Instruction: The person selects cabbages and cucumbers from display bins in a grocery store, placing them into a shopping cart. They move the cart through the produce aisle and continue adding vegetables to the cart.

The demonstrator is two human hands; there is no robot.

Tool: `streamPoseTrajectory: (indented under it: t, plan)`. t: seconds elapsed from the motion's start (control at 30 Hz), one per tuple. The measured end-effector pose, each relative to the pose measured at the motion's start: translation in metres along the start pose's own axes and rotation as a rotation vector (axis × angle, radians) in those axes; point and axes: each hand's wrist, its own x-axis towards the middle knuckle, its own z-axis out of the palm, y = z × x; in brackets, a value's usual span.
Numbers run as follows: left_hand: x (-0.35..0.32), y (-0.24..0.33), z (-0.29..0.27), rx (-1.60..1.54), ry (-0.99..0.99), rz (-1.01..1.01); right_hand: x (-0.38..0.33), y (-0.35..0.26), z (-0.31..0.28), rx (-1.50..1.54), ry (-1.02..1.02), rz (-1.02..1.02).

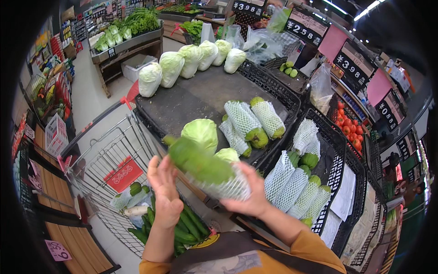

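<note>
My right hand (pixel 252 192) grips a green gourd (pixel 200 160) by its lower end, where a white foam net sleeve (pixel 228 185) is bunched. The gourd is tilted and smeared by motion, its bare stem end pointing up and left. Beside its left part, my left hand (pixel 165 189) is held up with palm showing and fingers apart. A round light-green cabbage (pixel 200 133) sits on the dark display behind the gourd, with another cabbage (pixel 227 155) partly hidden. Farther right on that display lie several net-sleeved gourds (pixel 246 123).
On my left stands a shopping cart (pixel 107 160) holding cucumbers (pixel 187 226), a white radish (pixel 136 210) and sleeved gourds. Napa cabbages (pixel 171 68) line the display's far edge (pixel 214 86). More sleeved gourds (pixel 294 185) fill a black crate (pixel 337 160) at right, with tomatoes (pixel 349 128) beyond.
</note>
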Motion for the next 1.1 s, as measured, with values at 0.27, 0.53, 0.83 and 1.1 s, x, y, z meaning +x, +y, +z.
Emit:
streamPoseTrajectory:
  t: [0.27,0.53,0.83,1.1]
  plan:
    - [-0.03,-0.038,-0.021,0.039,0.252,-0.281,0.109,0.094,-0.109,-0.522,0.376,0.162]
    - [-0.088,-0.075,-0.17,0.67,0.582,-0.419,0.143,0.168,-0.092,-1.021,0.044,0.444]
    - [-0.176,-0.122,-0.37,1.415,0.557,-0.475,0.082,0.143,-0.111,-1.002,0.217,-0.081]
    - [-0.126,-0.139,-0.451,1.73,0.164,-0.558,-0.043,0.04,0.028,-0.987,-0.118,-0.111]
